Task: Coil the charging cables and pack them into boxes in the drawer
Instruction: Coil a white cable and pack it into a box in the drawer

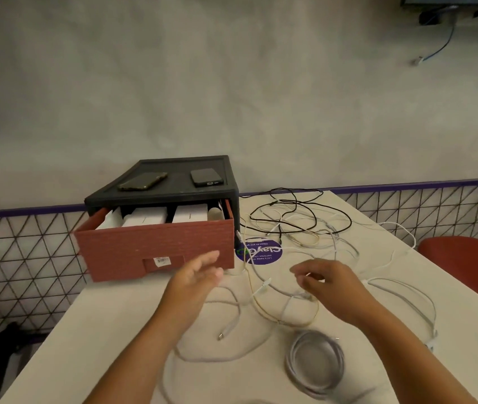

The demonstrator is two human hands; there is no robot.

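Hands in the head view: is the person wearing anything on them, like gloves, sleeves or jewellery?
No. The left hand and right hand are bare: no gloves, no rings that I can make out. Both forearms are uncovered too, with no sleeve, watch or bracelet down to the frame's lower edge. Slight blur could hide something tiny.

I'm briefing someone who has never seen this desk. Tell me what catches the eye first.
The red drawer stands pulled out of its black case at the table's left, white boxes inside and two phones on top. Loose cables sprawl across the table to its right, with one coiled cable lying near the front edge.
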